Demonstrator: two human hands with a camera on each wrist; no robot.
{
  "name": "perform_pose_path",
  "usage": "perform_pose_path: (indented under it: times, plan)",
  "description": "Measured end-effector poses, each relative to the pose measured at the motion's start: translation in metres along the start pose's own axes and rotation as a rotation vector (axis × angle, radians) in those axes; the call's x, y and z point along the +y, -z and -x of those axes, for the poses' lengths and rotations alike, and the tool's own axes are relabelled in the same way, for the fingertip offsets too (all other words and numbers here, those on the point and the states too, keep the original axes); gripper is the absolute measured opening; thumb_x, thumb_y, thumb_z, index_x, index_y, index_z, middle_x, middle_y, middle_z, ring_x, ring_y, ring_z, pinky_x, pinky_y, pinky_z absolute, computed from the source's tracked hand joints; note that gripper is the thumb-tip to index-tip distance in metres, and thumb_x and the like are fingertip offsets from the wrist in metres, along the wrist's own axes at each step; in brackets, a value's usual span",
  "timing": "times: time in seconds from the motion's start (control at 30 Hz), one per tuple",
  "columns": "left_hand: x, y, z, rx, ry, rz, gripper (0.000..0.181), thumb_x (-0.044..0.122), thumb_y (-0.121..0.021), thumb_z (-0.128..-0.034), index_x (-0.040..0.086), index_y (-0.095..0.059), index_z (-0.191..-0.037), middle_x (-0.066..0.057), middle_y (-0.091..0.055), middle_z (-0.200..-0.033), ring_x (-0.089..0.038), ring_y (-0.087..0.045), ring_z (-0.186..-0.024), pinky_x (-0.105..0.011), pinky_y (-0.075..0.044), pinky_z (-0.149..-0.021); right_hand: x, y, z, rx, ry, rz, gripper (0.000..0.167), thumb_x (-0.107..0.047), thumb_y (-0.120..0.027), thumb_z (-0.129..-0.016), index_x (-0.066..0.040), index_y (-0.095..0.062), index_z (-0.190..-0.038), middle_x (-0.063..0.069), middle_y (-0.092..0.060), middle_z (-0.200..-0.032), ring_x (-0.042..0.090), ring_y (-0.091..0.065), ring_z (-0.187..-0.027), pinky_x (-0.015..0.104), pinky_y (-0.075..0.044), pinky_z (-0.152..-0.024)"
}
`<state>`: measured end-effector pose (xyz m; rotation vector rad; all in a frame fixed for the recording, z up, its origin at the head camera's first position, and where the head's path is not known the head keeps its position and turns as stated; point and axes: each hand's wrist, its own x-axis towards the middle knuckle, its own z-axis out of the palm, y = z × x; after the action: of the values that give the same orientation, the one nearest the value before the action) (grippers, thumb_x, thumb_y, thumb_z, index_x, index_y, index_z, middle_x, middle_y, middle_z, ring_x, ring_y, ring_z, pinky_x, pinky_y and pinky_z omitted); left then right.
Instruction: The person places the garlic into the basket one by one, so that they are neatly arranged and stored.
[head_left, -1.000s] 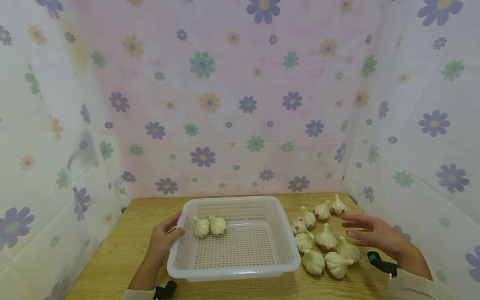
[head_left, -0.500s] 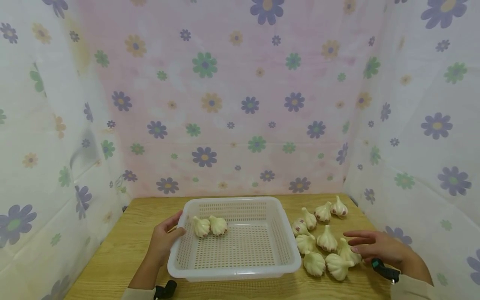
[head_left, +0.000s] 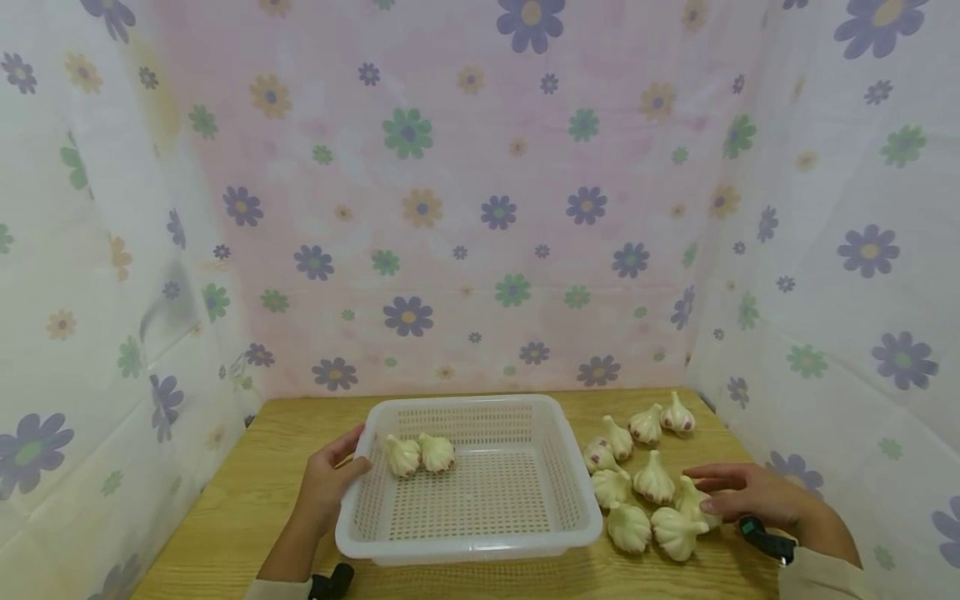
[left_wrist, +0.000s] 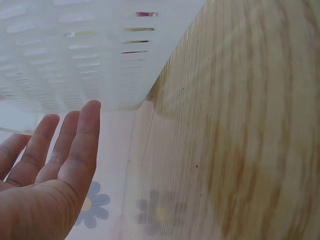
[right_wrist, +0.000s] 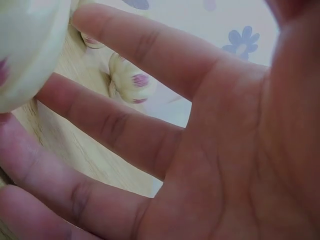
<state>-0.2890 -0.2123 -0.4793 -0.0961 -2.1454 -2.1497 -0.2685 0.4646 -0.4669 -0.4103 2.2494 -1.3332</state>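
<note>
In the head view, my left hand (head_left: 324, 485) holds the white basket (head_left: 468, 547) at its left rim, thumb over the edge. The left wrist view shows that hand (left_wrist: 55, 170) with its fingers against the outer slotted wall. Two garlic bulbs (head_left: 437, 452) lie inside, at the back left. My right hand (head_left: 768, 498) is at the right side of a bulb (head_left: 691, 498) in the group on the table. In the right wrist view, extended fingers of the hand (right_wrist: 200, 145) reach that bulb (right_wrist: 27, 45), some tips at its surface.
Several more garlic bulbs (head_left: 654, 478) lie on the wooden table (head_left: 232, 500) right of the basket, the nearest ones close to its rim. Flowered cloth (head_left: 450, 250) stands behind the table and along both sides.
My right hand has moved down and slightly nearer, from beside the group to the bulb at its right edge. The left hand and the basket stay in place.
</note>
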Motion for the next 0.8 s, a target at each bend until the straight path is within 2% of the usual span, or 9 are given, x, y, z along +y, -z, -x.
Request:
perform_pose_path:
  times: [0.1, 0.23, 0.33, 0.5, 0.67, 0.8]
  plan:
    - [0.0001, -0.0008, -0.0009, -0.003, -0.004, 0.0, 0.062, 0.0, -0.065, -0.0935, 0.006, -0.05, -0.153, -0.025, -0.054, -0.143, -0.031, -0.068, -0.117, -0.039, -0.064, -0.084, 0.0, 0.0003, 0.0004, 0.003, 0.0, 0.01, 0.056, -0.018, -0.055, -0.105, 0.001, -0.041, -0.156, 0.04, -0.044, -0.149, 0.04, -0.06, -0.128, 0.052, -0.06, -0.09]
    - [-0.0008, -0.0005, -0.0014, 0.002, 0.004, 0.008, 0.062, -0.001, -0.065, -0.0929, 0.008, -0.051, -0.152, -0.024, -0.054, -0.144, -0.033, -0.067, -0.119, -0.038, -0.064, -0.084, 0.0004, 0.0009, -0.001, 0.001, -0.002, 0.003, 0.055, -0.017, -0.055, -0.105, 0.001, -0.043, -0.155, 0.038, -0.047, -0.148, 0.024, -0.063, -0.122, 0.05, -0.061, -0.083]
    - [-0.0019, 0.0002, -0.0012, 0.002, 0.004, 0.006, 0.061, -0.001, -0.065, -0.0932, 0.009, -0.051, -0.152, -0.024, -0.054, -0.144, -0.034, -0.066, -0.12, -0.038, -0.064, -0.084, 0.0001, 0.0004, -0.0024, -0.009, -0.009, -0.025, 0.054, -0.017, -0.055, -0.104, 0.002, -0.044, -0.154, 0.035, -0.049, -0.148, 0.019, -0.062, -0.119, 0.051, -0.061, -0.08]
    - [-0.0022, 0.0009, -0.0009, -0.003, 0.005, 0.016, 0.061, -0.001, -0.065, -0.0933, 0.008, -0.051, -0.152, -0.024, -0.054, -0.144, -0.034, -0.066, -0.12, -0.039, -0.063, -0.085, 0.0001, -0.0012, -0.0041, -0.016, -0.007, -0.048, 0.055, -0.015, -0.057, -0.103, 0.007, -0.044, -0.151, 0.028, -0.054, -0.147, 0.02, -0.065, -0.114, 0.05, -0.061, -0.078]
    - [-0.0029, 0.0007, -0.0017, -0.004, 0.009, 0.018, 0.061, -0.001, -0.065, -0.0934, 0.008, -0.051, -0.152, -0.024, -0.054, -0.144, -0.035, -0.065, -0.122, -0.04, -0.063, -0.086, -0.0002, -0.0044, -0.0045, -0.014, 0.005, -0.056, 0.056, -0.014, -0.059, -0.102, 0.016, -0.044, -0.147, 0.023, -0.061, -0.141, 0.023, -0.07, -0.103, 0.045, -0.062, -0.077]
    - [-0.0032, 0.0009, -0.0018, 0.002, 0.011, 0.017, 0.061, -0.001, -0.065, -0.0935, 0.008, -0.051, -0.152, -0.024, -0.054, -0.144, -0.034, -0.066, -0.12, -0.04, -0.063, -0.085, -0.0009, -0.0048, -0.0053, -0.006, 0.006, -0.052, 0.054, -0.013, -0.059, -0.102, 0.017, -0.046, -0.145, 0.019, -0.065, -0.137, 0.023, -0.07, -0.095, 0.042, -0.062, -0.075]
